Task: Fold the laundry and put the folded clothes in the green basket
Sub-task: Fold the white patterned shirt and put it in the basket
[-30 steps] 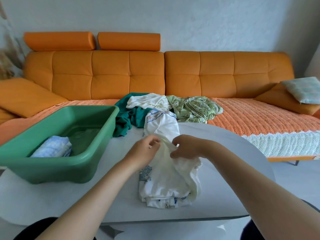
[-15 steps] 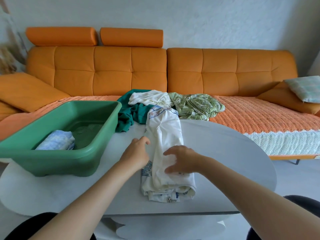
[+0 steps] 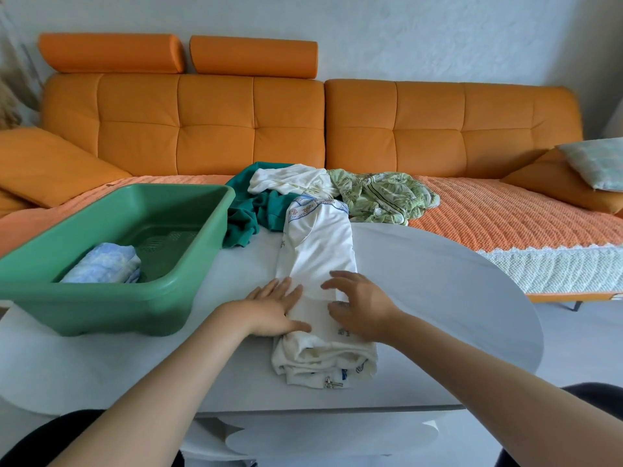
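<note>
A white garment with blue print (image 3: pixel 320 251) lies folded into a long strip on the white table (image 3: pixel 438 281), running away from me. My left hand (image 3: pixel 273 308) rests flat on its left edge, fingers spread. My right hand (image 3: pixel 362 305) presses on its near part with fingers apart. Neither hand grips the cloth. The green basket (image 3: pixel 188 264) stands at the left of the table and holds one folded blue-and-white item (image 3: pixel 104 264). Unfolded laundry sits behind: a teal garment (image 3: pixel 249 210), a white one (image 3: pixel 290 178) and a green patterned one (image 3: pixel 381 195).
An orange sofa (image 3: pixel 438 126) with a woven orange cover runs along the far side of the table. Cushions lie at its left (image 3: pixel 50 163) and right (image 3: pixel 596 166) ends. The table's right edge curves round near my right forearm.
Both hands let go of the pinched white cloth and came down onto it. They now lie flat on the folded strip, closer to me. The camera view shifted slightly.
</note>
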Tool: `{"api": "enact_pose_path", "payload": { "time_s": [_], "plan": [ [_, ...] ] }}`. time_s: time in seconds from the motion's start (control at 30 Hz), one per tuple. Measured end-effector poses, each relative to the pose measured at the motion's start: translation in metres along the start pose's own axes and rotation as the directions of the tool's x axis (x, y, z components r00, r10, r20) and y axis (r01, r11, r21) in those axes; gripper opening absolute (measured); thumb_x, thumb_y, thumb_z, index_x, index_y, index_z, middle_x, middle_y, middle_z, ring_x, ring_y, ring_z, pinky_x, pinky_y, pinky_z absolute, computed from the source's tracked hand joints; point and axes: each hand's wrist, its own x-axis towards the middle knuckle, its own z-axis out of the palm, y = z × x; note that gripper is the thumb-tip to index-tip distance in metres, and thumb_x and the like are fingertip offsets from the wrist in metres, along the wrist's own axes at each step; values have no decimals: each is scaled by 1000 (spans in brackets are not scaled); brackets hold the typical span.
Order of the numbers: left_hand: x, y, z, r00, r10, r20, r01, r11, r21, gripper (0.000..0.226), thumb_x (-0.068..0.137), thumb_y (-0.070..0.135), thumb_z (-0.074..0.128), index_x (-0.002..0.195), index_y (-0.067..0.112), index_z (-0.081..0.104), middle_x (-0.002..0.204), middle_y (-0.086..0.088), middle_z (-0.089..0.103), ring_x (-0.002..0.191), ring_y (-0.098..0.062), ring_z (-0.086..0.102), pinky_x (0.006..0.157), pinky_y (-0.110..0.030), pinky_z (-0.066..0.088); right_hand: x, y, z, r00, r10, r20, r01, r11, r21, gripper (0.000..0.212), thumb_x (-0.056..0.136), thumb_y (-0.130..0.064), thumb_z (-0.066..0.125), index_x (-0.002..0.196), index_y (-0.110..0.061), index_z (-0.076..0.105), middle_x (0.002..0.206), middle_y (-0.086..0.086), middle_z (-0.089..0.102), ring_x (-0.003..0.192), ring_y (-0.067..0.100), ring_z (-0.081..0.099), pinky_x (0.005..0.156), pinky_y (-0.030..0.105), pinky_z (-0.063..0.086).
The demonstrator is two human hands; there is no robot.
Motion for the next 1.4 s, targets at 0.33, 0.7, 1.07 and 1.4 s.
{"api": "enact_pose_path", "payload": {
  "time_s": [0.33, 0.7, 1.07, 1.4],
  "plan": [
    [-29, 25, -11, 907, 173, -383, -245, 958, -147, 56, 104, 36, 42, 157, 24, 28, 166, 10, 9, 152, -6, 3, 122, -29, 8, -15, 2, 21, 944, -67, 324, 156, 954, -257, 103, 79, -85, 11, 161, -22, 0, 167, 3, -10, 153, 17, -15, 124, 40, -7],
    [-40, 4, 38, 889, 295, -351, -304, 952, 30, 84, 89, 76, 28, 157, 28, 27, 165, 12, 9, 150, -1, -1, 122, -24, 0, -42, 10, -4, 908, -403, 114, 415, 904, -105, 68, 95, -53, 51, 153, -21, 38, 156, 3, 41, 145, 19, 33, 121, 39, 23],
    [-69, 8, 30, 846, 396, -356, -424, 905, -2, 86, 66, 73, 72, 140, 39, 42, 140, 25, 44, 124, 3, 44, 104, -17, 36, -58, 22, -14, 780, -610, 137, 625, 756, -194, 67, 81, -34, 66, 145, -25, 48, 137, -3, 57, 117, 18, 60, 77, 34, 57],
    [-70, 24, 41, 748, 355, -561, -417, 909, 19, 72, 76, 48, 74, 133, 37, 33, 130, 22, 46, 88, -18, 63, 69, -29, 50, -53, 12, -20, 918, -388, -77, 383, 921, -77, 31, 85, -40, 43, 93, -18, 63, 72, -3, 63, 62, 26, 54, 54, 32, 39]
  ]
}}
